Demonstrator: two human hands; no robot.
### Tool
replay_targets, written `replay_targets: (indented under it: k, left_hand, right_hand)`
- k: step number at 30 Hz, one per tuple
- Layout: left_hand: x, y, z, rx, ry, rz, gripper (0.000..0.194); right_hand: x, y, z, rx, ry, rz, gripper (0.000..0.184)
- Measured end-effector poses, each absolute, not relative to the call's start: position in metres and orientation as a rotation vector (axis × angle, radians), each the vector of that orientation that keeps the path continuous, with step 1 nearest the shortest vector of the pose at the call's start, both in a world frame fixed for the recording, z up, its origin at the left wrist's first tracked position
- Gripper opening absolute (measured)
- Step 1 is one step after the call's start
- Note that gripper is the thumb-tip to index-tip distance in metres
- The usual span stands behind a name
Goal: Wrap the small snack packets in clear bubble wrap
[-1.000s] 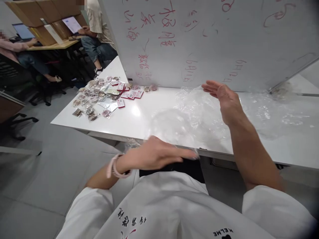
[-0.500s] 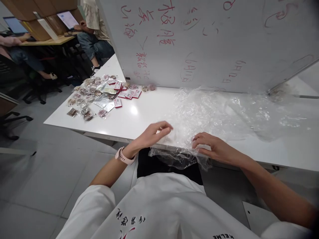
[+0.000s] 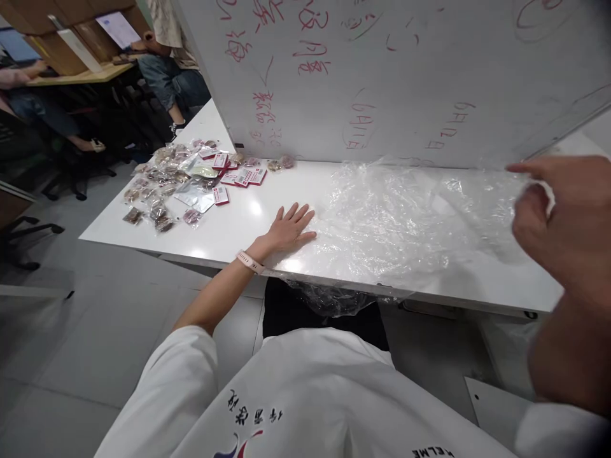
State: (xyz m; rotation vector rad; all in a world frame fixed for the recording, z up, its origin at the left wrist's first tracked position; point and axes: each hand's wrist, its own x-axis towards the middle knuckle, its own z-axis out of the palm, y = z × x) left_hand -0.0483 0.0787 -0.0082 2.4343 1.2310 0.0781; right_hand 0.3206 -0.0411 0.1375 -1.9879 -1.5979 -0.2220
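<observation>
My left hand [image 3: 289, 228] lies flat on the white table, fingers spread, at the left edge of a crumpled clear plastic sheet [image 3: 382, 222]. A pale band circles that wrist. Up at the right, my right hand [image 3: 563, 222] is raised in front of the sheet's far right part and somewhat blurred. Its index finger points left, apart from a bent finger or thumb below it; I see nothing held between them. The sheet spreads over the middle and right of the table [image 3: 515, 292], and some of it hangs over the front edge by my lap.
Several small clear packets [image 3: 162, 178] and red-and-white cards [image 3: 243, 176] lie on the table's left end. A whiteboard [image 3: 382, 83] with red writing stands along the back. Two people sit at a desk [image 3: 90, 75] with cardboard boxes at the far left.
My left hand has come down flat and spread on the table. My right hand came down over the sheet beside the left, then moved far to the right and up.
</observation>
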Motion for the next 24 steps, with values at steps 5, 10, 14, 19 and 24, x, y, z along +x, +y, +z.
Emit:
replay_targets:
  k: [5, 10, 14, 19, 24]
  left_hand:
    - [-0.024, 0.124, 0.006, 2.383, 1.278, 0.200, 0.056]
    - [-0.069, 0.171, 0.021, 2.066, 2.022, 0.812, 0.033]
    - [-0.122, 0.199, 0.022, 1.962, 2.303, 0.598, 0.043]
    - [-0.137, 0.215, 0.025, 1.916, 2.346, 0.390, 0.045]
    - [-0.130, 0.223, 0.030, 1.903, 2.453, 0.527, 0.055]
  right_hand:
    - [0.205, 0.004, 0.102, -1.223, -2.323, 0.300, 0.041]
    - [0.182, 0.059, 0.002, -1.500, -2.490, 0.424, 0.053]
    - [0.192, 0.066, -0.021, -1.504, -2.467, 0.386, 0.056]
    - [0.194, 0.066, -0.019, -1.462, -2.448, 0.364, 0.053]
    - [0.194, 0.068, -0.022, -1.479, -2.428, 0.356, 0.049]
